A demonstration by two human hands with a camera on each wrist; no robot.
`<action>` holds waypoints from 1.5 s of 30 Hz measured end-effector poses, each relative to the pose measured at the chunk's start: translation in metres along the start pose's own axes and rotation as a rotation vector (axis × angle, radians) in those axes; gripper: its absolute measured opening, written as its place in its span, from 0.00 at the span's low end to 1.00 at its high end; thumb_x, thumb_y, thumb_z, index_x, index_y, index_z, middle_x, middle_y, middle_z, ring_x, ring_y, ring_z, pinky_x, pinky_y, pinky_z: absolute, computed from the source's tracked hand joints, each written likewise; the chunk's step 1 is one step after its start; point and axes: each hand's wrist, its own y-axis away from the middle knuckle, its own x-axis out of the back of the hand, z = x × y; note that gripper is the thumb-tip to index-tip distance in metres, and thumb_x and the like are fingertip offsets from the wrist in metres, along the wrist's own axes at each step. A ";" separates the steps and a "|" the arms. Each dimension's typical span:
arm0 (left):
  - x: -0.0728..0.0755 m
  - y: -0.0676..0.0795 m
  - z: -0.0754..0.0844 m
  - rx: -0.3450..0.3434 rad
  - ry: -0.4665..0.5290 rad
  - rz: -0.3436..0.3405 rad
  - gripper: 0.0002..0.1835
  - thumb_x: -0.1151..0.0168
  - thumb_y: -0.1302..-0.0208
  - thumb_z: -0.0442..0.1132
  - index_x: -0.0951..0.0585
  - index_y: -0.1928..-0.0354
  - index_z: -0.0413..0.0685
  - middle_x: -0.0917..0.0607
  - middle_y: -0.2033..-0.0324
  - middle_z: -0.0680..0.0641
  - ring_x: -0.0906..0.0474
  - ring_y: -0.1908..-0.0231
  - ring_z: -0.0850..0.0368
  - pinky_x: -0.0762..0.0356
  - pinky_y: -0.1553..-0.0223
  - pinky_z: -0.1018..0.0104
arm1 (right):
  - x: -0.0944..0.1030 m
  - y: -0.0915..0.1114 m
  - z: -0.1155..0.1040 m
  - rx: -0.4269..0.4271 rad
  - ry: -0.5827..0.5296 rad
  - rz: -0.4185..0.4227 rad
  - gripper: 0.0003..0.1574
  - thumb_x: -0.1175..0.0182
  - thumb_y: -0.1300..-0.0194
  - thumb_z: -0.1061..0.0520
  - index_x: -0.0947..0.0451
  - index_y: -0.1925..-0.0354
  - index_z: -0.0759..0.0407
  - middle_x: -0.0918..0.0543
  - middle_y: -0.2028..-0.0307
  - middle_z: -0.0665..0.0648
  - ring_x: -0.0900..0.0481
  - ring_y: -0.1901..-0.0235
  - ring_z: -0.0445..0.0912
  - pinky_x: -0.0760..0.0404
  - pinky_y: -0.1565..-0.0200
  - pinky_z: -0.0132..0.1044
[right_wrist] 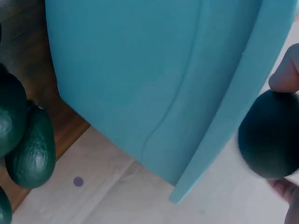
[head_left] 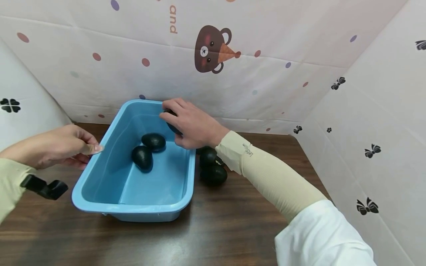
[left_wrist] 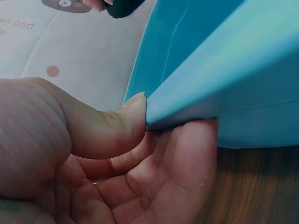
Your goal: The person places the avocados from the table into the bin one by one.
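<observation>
A blue plastic basin (head_left: 159, 192) stands on the table with two dark green avocados (head_left: 142, 158) lying on its floor. My left hand (head_left: 68, 146) pinches the basin's left rim between thumb and fingers, seen close up in the left wrist view. Over the basin's far right corner, my right hand (head_left: 196, 123) grips another avocado (right_wrist: 271, 135), which the right wrist view shows between thumb and fingers. Several more avocados (head_left: 213, 174) lie on the table just outside the basin's right wall, partly hidden behind the right forearm.
The dark wooden table (head_left: 239, 221) runs up to a patterned cloth backdrop (head_left: 159, 77) behind the basin. Another cloth wall (head_left: 376, 140) closes the right side. A black strap piece (head_left: 44, 187) sits at the left wrist.
</observation>
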 end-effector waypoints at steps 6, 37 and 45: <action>0.000 0.001 0.000 -0.007 -0.004 0.006 0.21 0.44 0.30 0.46 0.25 0.50 0.31 0.15 0.67 0.46 0.16 0.66 0.51 0.14 0.59 0.53 | 0.006 0.005 -0.004 -0.109 0.017 -0.020 0.31 0.46 0.38 0.49 0.33 0.37 0.48 0.32 0.36 0.54 0.38 0.36 0.48 0.31 0.37 0.42; -0.002 0.001 0.003 0.000 -0.017 0.010 0.20 0.46 0.29 0.46 0.25 0.51 0.31 0.15 0.67 0.46 0.16 0.67 0.51 0.14 0.60 0.54 | -0.003 0.085 0.003 -0.239 -0.002 0.093 0.28 0.45 0.41 0.57 0.29 0.41 0.56 0.26 0.45 0.57 0.32 0.45 0.50 0.29 0.40 0.44; -0.004 0.002 0.000 0.001 -0.027 0.030 0.21 0.45 0.30 0.46 0.25 0.51 0.31 0.15 0.68 0.47 0.15 0.67 0.51 0.14 0.61 0.53 | -0.028 0.123 -0.011 -0.298 -0.023 0.011 0.31 0.43 0.39 0.54 0.32 0.38 0.59 0.29 0.40 0.59 0.32 0.41 0.52 0.27 0.40 0.49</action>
